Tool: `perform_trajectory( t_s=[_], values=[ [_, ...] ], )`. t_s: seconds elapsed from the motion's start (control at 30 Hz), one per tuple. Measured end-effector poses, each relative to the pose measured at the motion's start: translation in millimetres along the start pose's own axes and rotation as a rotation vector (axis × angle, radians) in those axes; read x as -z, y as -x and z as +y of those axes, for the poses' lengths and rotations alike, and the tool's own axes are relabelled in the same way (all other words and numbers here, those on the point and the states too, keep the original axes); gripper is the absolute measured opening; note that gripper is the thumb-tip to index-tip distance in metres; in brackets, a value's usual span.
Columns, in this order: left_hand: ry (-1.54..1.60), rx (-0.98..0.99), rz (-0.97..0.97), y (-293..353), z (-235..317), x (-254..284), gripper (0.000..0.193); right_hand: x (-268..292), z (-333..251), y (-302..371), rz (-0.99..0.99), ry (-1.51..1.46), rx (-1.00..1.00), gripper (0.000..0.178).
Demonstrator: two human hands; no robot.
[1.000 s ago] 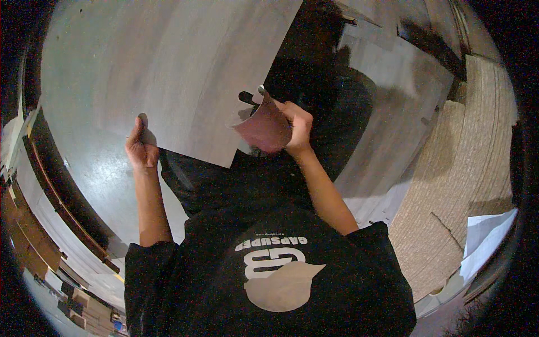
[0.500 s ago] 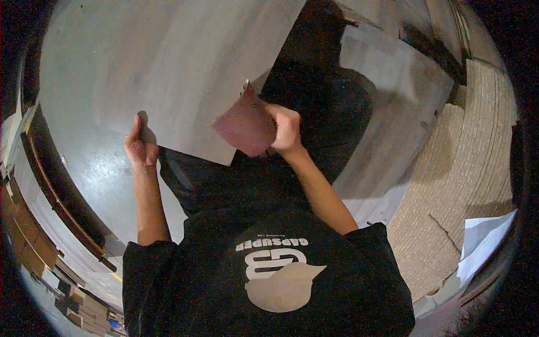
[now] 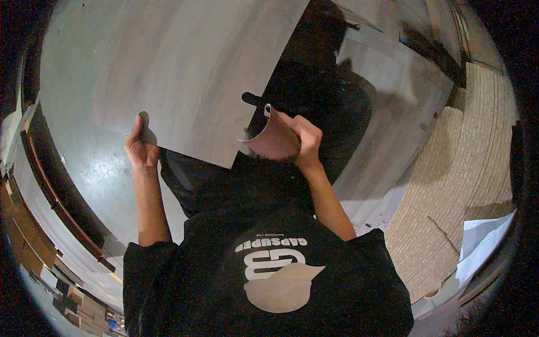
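A large grey wood-grain panel (image 3: pixel 191 73) slants across my lap, its near corner over my dark trousers. My left hand (image 3: pixel 141 147) grips its near edge, thumb lying on top and the other fingers hidden beneath. Just off the panel's right edge, my right hand (image 3: pixel 306 139) holds a reddish-brown sheet of sandpaper (image 3: pixel 275 141). The sheet is curled into an open loop, its lower left rim close to the panel's edge. The shadow of that hand and sheet falls on the panel beside it.
To the right lies another grey panel (image 3: pixel 401 95). Beyond it is a stack of beige textured boards (image 3: pixel 435 219) with white paper sheets (image 3: pixel 482 241) at its near right. Long dark-edged boards (image 3: pixel 59 185) run along the left.
My right hand has moved right and slightly toward me, off the panel's edge. The sandpaper has gone from fairly flat to curled. My left hand stays in place.
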State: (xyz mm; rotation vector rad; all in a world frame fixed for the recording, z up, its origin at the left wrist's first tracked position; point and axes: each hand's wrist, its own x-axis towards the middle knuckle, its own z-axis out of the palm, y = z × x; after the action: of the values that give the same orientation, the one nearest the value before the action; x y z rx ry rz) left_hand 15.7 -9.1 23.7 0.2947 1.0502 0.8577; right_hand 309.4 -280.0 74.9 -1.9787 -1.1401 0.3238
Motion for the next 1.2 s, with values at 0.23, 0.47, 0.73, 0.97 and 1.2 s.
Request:
perform_trajectory(
  t_s=[0.23, 0.47, 0.73, 0.97, 1.2],
  values=[
    [0.035, -0.04, -0.066, -4.5, 0.8, 8.9, 0.015, -14.3, -1.6, -22.9, -0.082, -0.109, 0.047, 0.045],
    [0.032, 0.045, -0.076, -14.6, 1.5, 17.5, 0.017, -26.7, -11.0, -30.2, -0.005, -0.131, 0.052, 0.047],
    [-0.012, -0.009, -0.034, -13.5, 2.6, 18.9, 0.02, -28.5, -0.9, -26.9, -0.224, -0.153, -0.091, 0.034],
    [-0.071, -0.079, 0.127, -8.8, -4.7, -0.1, 0.02, -12.0, 29.3, 11.7, -0.241, -0.176, -0.011, 0.03],
    [-0.04, 0.003, -0.028, -7.1, 1.6, 14.6, 0.019, 0.4, 9.1, 3.9, -0.191, -0.1, -0.067, 0.027]
  ],
)
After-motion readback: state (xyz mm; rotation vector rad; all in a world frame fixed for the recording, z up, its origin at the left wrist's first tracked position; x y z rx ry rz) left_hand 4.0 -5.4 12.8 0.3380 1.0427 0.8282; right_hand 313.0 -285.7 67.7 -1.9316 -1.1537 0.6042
